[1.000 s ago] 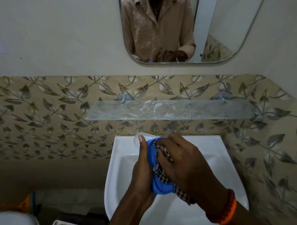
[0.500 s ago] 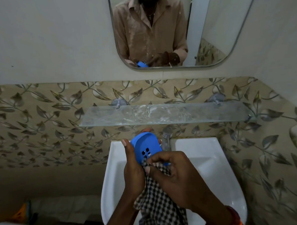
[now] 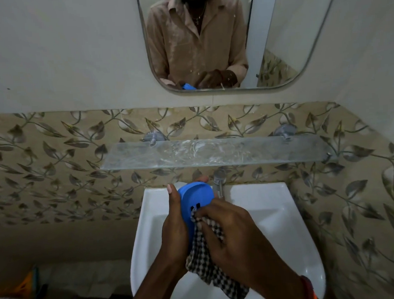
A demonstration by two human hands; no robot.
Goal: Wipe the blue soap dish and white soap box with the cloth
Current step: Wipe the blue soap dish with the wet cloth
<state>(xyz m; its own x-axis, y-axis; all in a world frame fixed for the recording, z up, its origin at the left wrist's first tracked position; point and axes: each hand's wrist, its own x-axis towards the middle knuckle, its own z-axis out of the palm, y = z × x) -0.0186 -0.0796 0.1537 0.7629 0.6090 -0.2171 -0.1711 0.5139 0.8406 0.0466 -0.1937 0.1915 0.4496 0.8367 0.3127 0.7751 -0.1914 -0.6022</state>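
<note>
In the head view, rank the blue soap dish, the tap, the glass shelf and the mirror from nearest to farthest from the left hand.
1. Blue soap dish: held in the left hand.
2. Tap: just behind the dish, at the basin's back edge.
3. Glass shelf: on the wall above the tap.
4. Mirror: highest on the wall.

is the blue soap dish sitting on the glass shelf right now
No, the blue soap dish is held in the left hand over the sink, below the glass shelf.
</note>
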